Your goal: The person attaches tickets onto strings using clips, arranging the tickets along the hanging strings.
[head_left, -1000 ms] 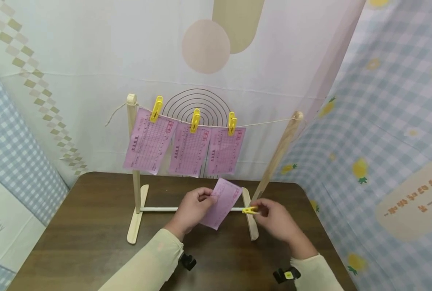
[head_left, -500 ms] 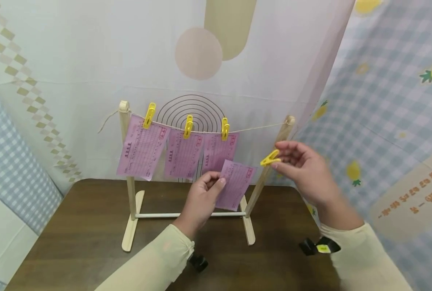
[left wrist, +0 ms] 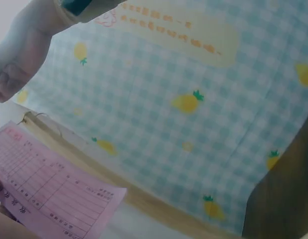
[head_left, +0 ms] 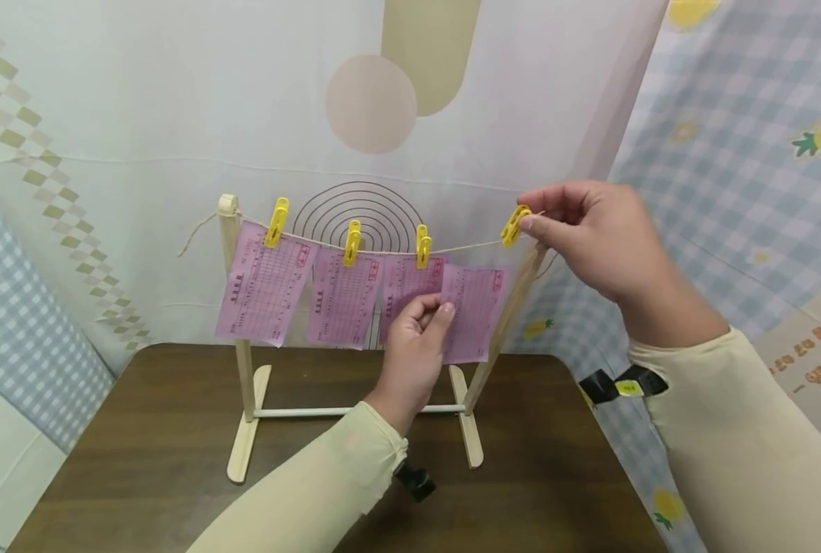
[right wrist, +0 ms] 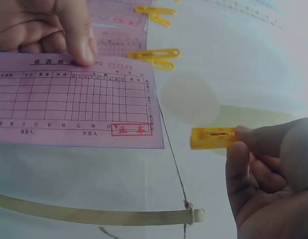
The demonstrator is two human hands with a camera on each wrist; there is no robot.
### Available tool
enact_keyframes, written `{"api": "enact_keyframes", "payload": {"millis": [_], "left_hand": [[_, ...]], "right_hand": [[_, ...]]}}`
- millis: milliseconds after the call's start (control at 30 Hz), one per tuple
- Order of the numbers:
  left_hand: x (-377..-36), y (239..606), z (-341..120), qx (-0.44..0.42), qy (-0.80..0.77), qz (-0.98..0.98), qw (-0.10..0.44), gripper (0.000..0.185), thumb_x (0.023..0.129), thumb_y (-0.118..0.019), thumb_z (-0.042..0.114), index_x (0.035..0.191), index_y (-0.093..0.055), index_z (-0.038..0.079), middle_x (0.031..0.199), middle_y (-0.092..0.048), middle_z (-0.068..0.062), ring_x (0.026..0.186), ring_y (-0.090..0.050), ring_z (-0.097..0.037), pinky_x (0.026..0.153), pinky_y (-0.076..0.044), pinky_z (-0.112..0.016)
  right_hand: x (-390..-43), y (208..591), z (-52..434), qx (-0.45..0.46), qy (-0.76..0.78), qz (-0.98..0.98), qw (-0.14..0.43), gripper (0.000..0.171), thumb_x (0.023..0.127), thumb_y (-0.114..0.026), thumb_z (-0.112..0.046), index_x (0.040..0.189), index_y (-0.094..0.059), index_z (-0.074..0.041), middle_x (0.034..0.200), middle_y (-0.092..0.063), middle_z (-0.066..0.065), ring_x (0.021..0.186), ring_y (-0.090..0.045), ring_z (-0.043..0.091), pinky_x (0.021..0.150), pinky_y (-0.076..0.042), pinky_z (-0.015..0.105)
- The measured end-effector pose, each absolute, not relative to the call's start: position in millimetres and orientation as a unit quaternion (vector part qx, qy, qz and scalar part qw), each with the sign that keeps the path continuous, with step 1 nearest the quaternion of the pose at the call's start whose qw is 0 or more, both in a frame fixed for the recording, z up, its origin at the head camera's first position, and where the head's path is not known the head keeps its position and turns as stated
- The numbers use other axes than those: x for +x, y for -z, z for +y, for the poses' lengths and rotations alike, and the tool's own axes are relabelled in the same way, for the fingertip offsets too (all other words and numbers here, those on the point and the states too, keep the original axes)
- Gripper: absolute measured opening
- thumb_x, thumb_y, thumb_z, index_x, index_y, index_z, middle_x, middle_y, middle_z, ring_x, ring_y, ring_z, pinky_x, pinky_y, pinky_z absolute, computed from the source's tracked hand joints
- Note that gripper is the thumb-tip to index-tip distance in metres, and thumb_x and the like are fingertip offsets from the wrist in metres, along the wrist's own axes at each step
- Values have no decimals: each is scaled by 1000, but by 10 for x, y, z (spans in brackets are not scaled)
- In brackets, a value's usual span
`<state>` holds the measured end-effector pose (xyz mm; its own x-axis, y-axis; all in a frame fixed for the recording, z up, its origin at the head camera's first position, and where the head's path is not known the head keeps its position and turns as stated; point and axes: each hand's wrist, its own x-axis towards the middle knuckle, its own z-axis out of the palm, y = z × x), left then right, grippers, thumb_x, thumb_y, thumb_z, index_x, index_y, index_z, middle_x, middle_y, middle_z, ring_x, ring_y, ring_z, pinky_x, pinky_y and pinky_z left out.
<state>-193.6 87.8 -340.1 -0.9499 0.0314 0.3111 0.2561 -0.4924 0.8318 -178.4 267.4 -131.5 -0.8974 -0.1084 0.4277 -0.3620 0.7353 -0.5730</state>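
Note:
My left hand (head_left: 415,346) pinches the left edge of a pink receipt slip (head_left: 475,311) between thumb and fingers, holding it just below the string (head_left: 475,246). In the right wrist view the slip's printed grid and red stamp face the camera. High by the right post, my right hand (head_left: 600,234) pinches a yellow clothespin (head_left: 515,225) by its handle end. The clothespin overlaps the string in the head view. To the left hang three pink slips, the leftmost slip (head_left: 265,286), the middle slip (head_left: 344,299) and a third slip (head_left: 410,278), each under its own yellow clothespin.
A wooden stand carries the string between its left post (head_left: 244,369) and right post (head_left: 510,322). A white rod (head_left: 302,412) joins the feet low down. The stand is on a brown table (head_left: 140,468), with patterned cloth (head_left: 714,177) behind and at both sides.
My right hand has risen from near the stand's base to string height with the clothespin. My left hand has lifted the slip up and right, from near the rod to just below the string.

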Motion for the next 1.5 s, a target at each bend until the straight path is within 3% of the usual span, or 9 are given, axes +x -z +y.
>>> {"api": "enact_keyframes", "payload": {"millis": [133,367,700,833,1233,1433,1500], "left_hand": [[-1978,3350,993,-114,865,-483,80,21,104,-67,21,119,-66,7,109,-73,-9,102,-69,-16,90,-58,-30],[-2024,3329,1089,-92,866,-481,102,20,103,-68,22,116,-67,6,103,-72,-8,96,-67,-16,84,-57,-32],[-1999,3304,1106,-101,861,-487,104,20,104,-67,26,118,-70,12,112,-76,-8,107,-72,-20,94,-60,-39],[-2006,3291,1110,-101,861,-486,107,20,104,-67,26,118,-70,12,111,-76,-8,105,-73,-20,93,-61,-39],[-2040,3277,1082,-106,862,-483,110,21,104,-67,28,118,-70,13,112,-76,-8,105,-72,-21,89,-62,-39],[-2048,3292,1062,-107,859,-487,113,22,103,-70,27,119,-72,11,112,-76,-8,104,-71,-19,91,-60,-34],[-2036,3313,1040,-111,856,-492,111,23,102,-71,26,122,-72,13,114,-75,-7,108,-70,-18,94,-59,-32]], "right_hand": [[-1852,1228,2631,104,-336,-923,155,27,96,-78,-35,118,-78,-20,94,-78,-2,78,-70,17,65,-58,25],[-1944,1210,2533,104,-367,-919,104,22,99,-75,-25,117,-77,-12,91,-77,1,69,-67,17,65,-63,35],[-1967,1300,2488,113,-364,-921,79,18,102,-71,-23,116,-76,-13,95,-76,14,64,-63,18,60,-61,34],[-1966,1337,2469,121,-363,-921,74,18,102,-70,-22,117,-76,-12,94,-75,16,64,-64,19,58,-60,34],[-1976,1350,2476,133,-366,-921,22,34,100,-73,-18,133,-69,-14,131,-67,7,77,-73,24,66,-64,37],[-1917,1402,2505,153,-342,-925,57,40,99,-75,-22,138,-68,-21,133,-69,0,82,-75,27,70,-64,36],[-1837,1448,2514,154,-327,-928,86,41,98,-75,-27,138,-68,-25,124,-75,1,81,-76,24,69,-63,35]]}}
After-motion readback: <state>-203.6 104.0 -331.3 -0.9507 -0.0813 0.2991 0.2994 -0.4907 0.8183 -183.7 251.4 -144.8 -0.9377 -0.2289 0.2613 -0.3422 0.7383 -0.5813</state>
